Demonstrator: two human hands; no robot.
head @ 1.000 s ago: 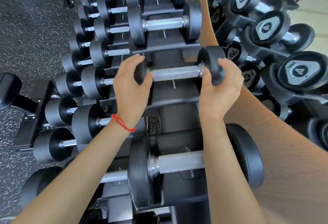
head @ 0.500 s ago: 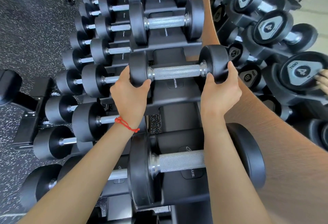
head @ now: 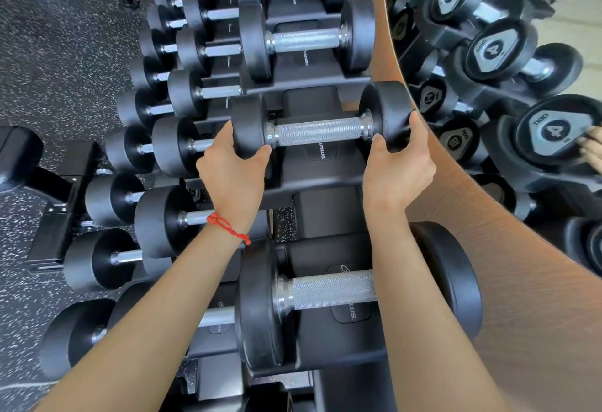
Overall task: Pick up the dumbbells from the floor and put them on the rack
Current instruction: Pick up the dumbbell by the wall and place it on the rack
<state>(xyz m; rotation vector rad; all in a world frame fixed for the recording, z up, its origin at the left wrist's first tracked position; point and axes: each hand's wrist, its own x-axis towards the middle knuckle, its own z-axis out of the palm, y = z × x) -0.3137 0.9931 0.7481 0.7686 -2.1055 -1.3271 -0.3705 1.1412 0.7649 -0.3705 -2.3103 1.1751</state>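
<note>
Seen from above at a gym rack: dumbbell lying crosswise on the top tier, long axis running left to right, knurled chrome handle bare between two black heads. Left hand cupped under and around the left head, thumb hooked over its inner face, red cord at the wrist. Right hand wrapped likewise on the right head, fingers curled up its outer side, close against the wooden mirror frame. Both hands grasping the heads, neither on the handle; each about equally near its end, arms reaching straight forward and parallel. Dumbbell directly ahead of the hands, just past a vacant black saddle and a much larger dumbbell nearer the body. Hard to tell whether the heads already sit fully in their cradles or hang just above them. Judged as the closing stage of placing: axis already square to the rack's row, so remaining call likely a small settle downward and a release, with little clearance on the right beside the frame. Lower tiers at left filled with smaller dumbbells.
</note>
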